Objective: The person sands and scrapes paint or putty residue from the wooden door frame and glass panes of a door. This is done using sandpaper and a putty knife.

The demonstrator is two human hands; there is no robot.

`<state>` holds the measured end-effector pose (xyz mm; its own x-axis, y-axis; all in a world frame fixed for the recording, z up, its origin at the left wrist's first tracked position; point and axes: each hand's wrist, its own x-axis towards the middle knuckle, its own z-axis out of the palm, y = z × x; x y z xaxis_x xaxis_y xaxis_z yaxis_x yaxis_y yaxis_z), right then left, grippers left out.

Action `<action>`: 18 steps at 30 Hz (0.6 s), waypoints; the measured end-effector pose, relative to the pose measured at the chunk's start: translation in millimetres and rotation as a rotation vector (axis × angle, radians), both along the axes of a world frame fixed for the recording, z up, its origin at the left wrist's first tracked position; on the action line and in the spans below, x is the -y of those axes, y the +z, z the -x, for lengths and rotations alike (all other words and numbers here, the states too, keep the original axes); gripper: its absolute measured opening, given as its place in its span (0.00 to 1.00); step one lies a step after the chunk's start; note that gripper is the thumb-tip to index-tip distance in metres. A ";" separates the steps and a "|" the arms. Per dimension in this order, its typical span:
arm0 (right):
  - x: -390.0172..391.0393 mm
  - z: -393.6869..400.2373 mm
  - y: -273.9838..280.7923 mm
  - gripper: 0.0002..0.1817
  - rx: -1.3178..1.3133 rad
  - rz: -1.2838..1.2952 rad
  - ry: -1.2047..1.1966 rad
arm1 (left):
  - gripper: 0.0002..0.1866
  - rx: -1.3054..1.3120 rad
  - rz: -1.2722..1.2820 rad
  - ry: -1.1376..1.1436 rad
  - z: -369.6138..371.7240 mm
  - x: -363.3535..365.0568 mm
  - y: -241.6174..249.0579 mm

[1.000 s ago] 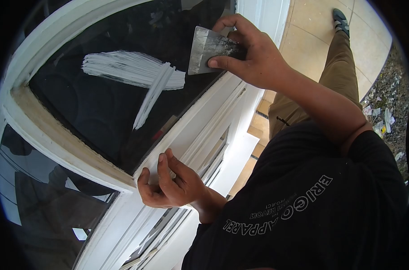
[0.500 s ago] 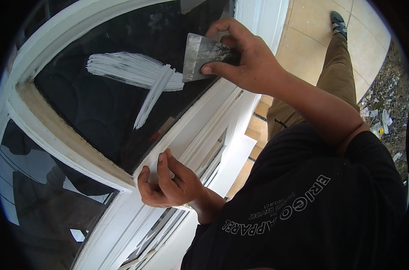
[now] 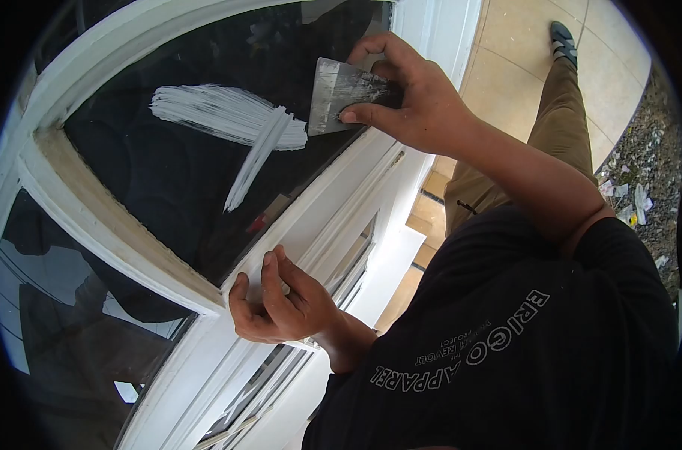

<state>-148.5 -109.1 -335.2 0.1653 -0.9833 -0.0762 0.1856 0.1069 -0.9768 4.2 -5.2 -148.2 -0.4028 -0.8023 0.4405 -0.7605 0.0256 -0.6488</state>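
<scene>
in the head view, the right hand (image 3: 427, 101) pinches a scraper (image 3: 348, 88), thumb pressed on the near face; where every finger lies behind it i cannot tell. the scraper is over the dark glass pane (image 3: 161, 187), its blade edge just beside the end of a white smear (image 3: 213, 112); whether metal meets glass is unclear. handling it well, i judge, calls for the whole edge level, a low tilt and light, even pressure, so no corner digs in. the left hand (image 3: 285, 304) is at the white frame (image 3: 303, 229), fingers loosely curled and parted, palm hidden. the frame runs close by the blade's lower corner, leaving little slack; more glass stretches above the smear.
</scene>
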 end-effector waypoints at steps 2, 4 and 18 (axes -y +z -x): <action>0.7 -1.0 2.3 0.31 0.007 -0.020 0.013 | 0.10 -0.005 0.012 0.001 -0.4 1.1 0.1; 0.7 0.3 1.6 0.31 0.007 -0.046 0.024 | 0.10 -0.027 0.014 -0.003 1.2 1.9 -0.7; -1.9 -2.9 3.9 0.32 0.051 0.034 -0.040 | 0.09 -0.007 0.032 0.012 2.8 1.4 -2.3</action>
